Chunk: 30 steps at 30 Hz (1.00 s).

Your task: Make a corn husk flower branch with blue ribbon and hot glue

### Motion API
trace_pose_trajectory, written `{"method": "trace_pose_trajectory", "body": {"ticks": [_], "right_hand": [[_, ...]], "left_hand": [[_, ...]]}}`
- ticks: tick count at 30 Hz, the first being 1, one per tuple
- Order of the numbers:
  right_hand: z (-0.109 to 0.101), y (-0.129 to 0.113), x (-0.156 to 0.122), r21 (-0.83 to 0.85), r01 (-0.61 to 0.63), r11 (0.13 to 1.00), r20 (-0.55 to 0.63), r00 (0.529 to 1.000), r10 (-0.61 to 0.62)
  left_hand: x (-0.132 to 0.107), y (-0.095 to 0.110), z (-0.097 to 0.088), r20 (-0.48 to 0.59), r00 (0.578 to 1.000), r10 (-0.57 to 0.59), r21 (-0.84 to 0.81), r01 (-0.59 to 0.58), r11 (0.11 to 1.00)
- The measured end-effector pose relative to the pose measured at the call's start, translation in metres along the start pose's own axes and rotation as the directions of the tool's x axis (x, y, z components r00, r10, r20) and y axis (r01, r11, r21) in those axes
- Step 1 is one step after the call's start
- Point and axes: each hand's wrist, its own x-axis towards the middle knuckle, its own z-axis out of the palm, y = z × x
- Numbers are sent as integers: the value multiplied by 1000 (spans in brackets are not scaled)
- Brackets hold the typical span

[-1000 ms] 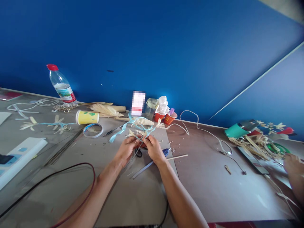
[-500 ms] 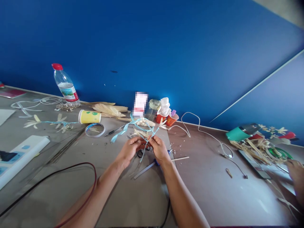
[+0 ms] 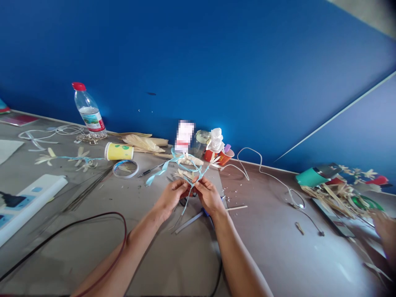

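My left hand and my right hand are close together over the desk, fingers pinched. Between them is a handmade flower stem, thin and wrapped in light blue tape, its lower end pointing down toward me. A pale husk flower tops the branch above my right hand. A loose light blue ribbon curls away beyond my left hand. Both hands' fingertips close on the stem near where its branches meet. Dark-handled scissors, partly hidden, seem to lie beneath the hands.
A tape roll, yellow paper cup, pen and water bottle stand or lie left. A power strip is nearer. At right are a white cable, a phone and another person's hand.
The view has shifted slightly, so things on the desk appear a little further right. My hands keep their pinch on the stem with barely any movement.
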Motion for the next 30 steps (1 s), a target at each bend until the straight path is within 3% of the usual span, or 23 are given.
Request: {"method": "trace_pose_trajectory", "body": {"ticks": [7,14,24,30], "right_hand": [[0,-6,-2,188,-116,975,116,989,95],[-1,-5,-2,199,-170,965,157,978,139],[5,-6,-3,-26,-116,993,28,993,117],[5,-3,-2,-193,-56,980,17,998,60]], "left_hand": [[-2,4,2,-33,998,46,-110,-50,993],[-1,6,2,-121,984,132,-23,-136,990],[3,0,0,-129,972,199,103,-186,977],[6,-7,-5,-127,951,281,302,-233,924]]}}
